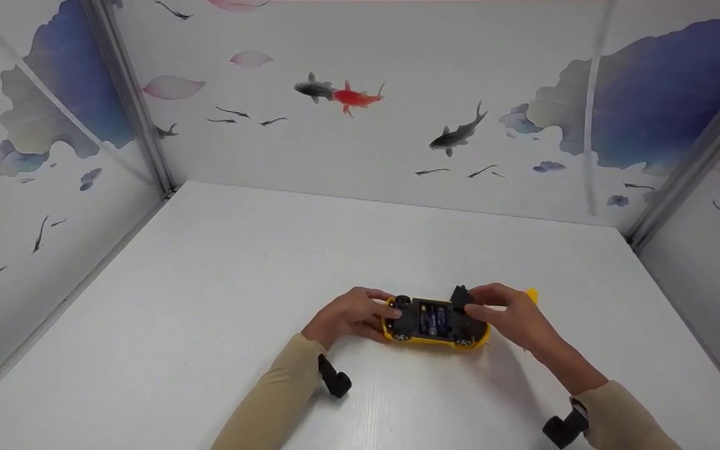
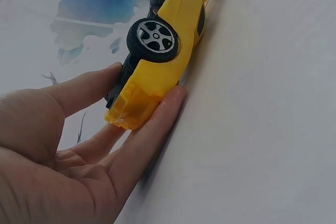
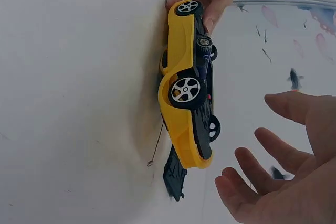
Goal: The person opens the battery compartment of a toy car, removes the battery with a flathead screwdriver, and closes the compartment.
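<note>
Nearest me, my tan sleeves [image 1: 272, 394] carry black wrist cameras [image 1: 338, 382]. My left hand [image 1: 358, 310] grips one end of the yellow toy car [image 1: 460, 325], thumb on the dark underside and fingers beneath the yellow body. My right hand [image 1: 513, 312] is at the car's other end, and the right wrist view shows its thumb and fingers spread, with nothing between them.

The car is upside down in front of me, on or just above the tabletop [image 1: 241, 250]; I can't tell which. Its battery bay [image 1: 425, 309] is uncovered, with what look like blue-wrapped batteries [image 1: 441, 315] inside. A flat black panel [image 3: 175, 177], most likely the cover, is beside the car's right end. Just past my right hand there's something yellow [image 1: 532, 295], mostly hidden.

I'd judge I'm midway through the battery work, with the bay open and the cover off. If the cells are seated, the next move calls for my right fingers to pinch the panel and line it up over the bay while my left holds the underside level.

Farther back rises the white wall [image 1: 366, 156], printed with fish.
</note>
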Demonstrator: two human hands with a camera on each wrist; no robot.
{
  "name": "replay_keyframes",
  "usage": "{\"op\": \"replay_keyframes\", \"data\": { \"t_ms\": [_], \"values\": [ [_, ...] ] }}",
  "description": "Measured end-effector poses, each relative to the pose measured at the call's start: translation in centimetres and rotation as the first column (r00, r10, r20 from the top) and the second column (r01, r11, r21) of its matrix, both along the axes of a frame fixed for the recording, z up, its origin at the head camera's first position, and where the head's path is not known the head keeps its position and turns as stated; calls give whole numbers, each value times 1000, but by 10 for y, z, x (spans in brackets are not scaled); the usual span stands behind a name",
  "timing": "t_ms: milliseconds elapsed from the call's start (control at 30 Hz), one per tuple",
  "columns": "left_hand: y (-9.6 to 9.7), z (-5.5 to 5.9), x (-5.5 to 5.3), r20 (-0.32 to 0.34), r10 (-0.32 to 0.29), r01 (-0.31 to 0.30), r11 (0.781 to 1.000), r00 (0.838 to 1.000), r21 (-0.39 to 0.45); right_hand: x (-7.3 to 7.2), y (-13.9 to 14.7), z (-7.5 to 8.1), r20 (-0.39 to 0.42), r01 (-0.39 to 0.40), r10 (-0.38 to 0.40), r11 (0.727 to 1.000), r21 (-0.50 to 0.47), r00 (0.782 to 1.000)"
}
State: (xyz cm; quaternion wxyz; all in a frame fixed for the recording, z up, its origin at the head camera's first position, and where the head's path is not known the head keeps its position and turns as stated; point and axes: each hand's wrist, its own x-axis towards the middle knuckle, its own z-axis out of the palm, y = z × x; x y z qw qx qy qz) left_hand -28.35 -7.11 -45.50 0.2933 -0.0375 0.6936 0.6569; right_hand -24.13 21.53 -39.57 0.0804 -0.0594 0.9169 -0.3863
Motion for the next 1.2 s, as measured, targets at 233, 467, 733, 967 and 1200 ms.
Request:
{"op": "replay_keyframes", "data": {
  "t_ms": [233, 467, 733, 967, 1200],
  "values": [
    [1, 1, -1, -2, 0, 0, 1000, 1000, -28, 1, -17, -9, -147, -138, 146, 988, 67, 978],
    [2, 2, 0, -15, -6, 5, 998, 1000, -65, -1, -36, -13, -189, -236, 252, 966, 104, 949],
    [2, 2, 1, -24, -1, -1, 997, 1000, -79, 1, -52, -17, -240, -243, 298, 941, 235, 924],
    [2, 1, 0, -20, 1, -3, 997, 1000, -77, 2, -63, -20, -271, -173, 263, 934, 314, 926],
    [3, 1, -1, -18, -9, 7, 998, 1000, -70, 3, -66, -22, -328, -132, 259, 923, 362, 909]
  ]
}}
